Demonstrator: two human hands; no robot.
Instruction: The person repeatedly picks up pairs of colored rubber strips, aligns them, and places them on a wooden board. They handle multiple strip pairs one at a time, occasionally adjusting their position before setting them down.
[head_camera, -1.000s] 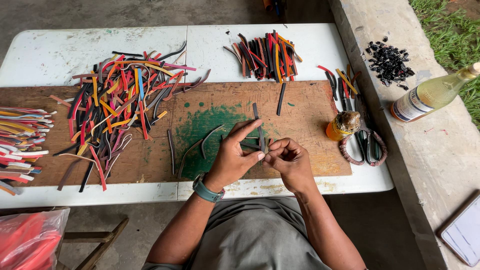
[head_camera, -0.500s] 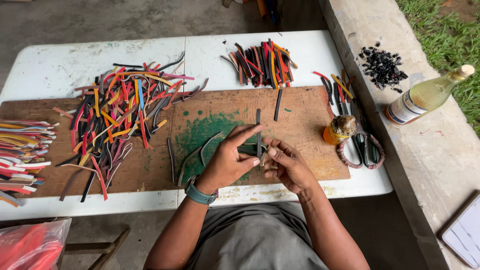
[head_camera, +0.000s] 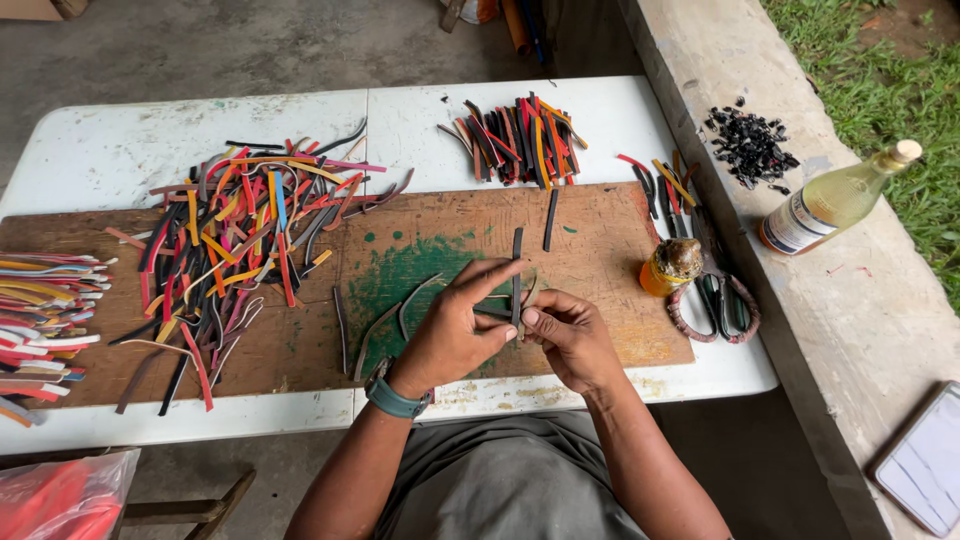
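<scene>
The person's left hand (head_camera: 455, 325) and right hand (head_camera: 568, 335) are meeting over the green-stained patch of a wooden board (head_camera: 620, 320), and between them they are pinching a dark strip (head_camera: 517, 262) that is standing upright, its upper end rising past the fingertips. The left thumb and bent fingers are closing on the strip's lower part while the left forefinger (head_camera: 490, 272) is stretching out straight, its tip ending just beside the strip. The right hand's fingers are curling inward, with the thumb pressing against the strip from the other side; the lowest part of the strip is hidden between the two hands, and how many thin pieces are gripped there cannot be told. A teal wristband (head_camera: 397, 398) is sitting on the left wrist.

Just beyond the left fingers, a few grey curved strips (head_camera: 405, 310) are lying on the green stain. Farther out past the left hand, a loose heap of coloured strips (head_camera: 240, 235) is spreading across the board, and a flatter stack of strips (head_camera: 40, 320) is lying at the far edge on that side. Straight ahead of the fingertips, well apart, a smaller bundle of strips (head_camera: 520, 135) is resting on the white table (head_camera: 120, 150). Off the right hand's outer side, a small orange jar (head_camera: 672, 266) is standing near scissors with wrapped handles (head_camera: 715, 305), and a glass bottle (head_camera: 835, 200) is lying on the concrete ledge (head_camera: 850, 300)
</scene>
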